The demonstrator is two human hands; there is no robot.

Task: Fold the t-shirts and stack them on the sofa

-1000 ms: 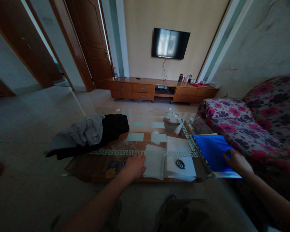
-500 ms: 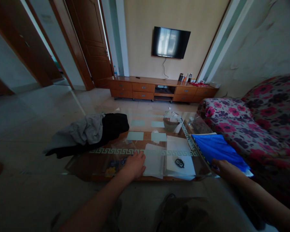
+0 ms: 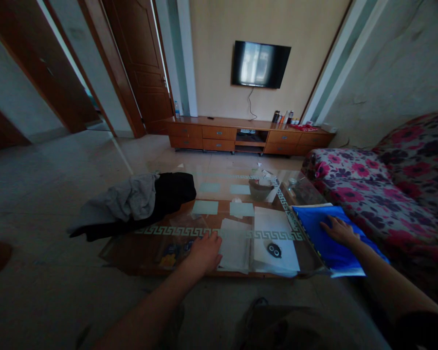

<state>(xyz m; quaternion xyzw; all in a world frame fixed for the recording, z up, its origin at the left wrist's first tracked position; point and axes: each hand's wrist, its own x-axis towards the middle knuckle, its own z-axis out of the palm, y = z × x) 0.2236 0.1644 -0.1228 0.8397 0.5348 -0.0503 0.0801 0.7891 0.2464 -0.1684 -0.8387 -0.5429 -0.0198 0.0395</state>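
The person's right hand [image 3: 338, 230] lies on the blue cloth [image 3: 336, 253], its fingers slightly curled and a little apart; whether they pinch any of the fabric cannot be told. The cloth is at the right end of the glass worktop [image 3: 131, 250], with a pale layer [image 3: 350, 273] showing beneath its near edge. The left hand [image 3: 206, 253] is palm down at the near side of the worktop, fingers loosely spread, just beside some white papers [image 3: 235, 248]. Between the hands is a round black emblem with two pale rings [image 3: 274, 250]. A grey and black garment [image 3: 136, 197] is draped in folds across the left end.
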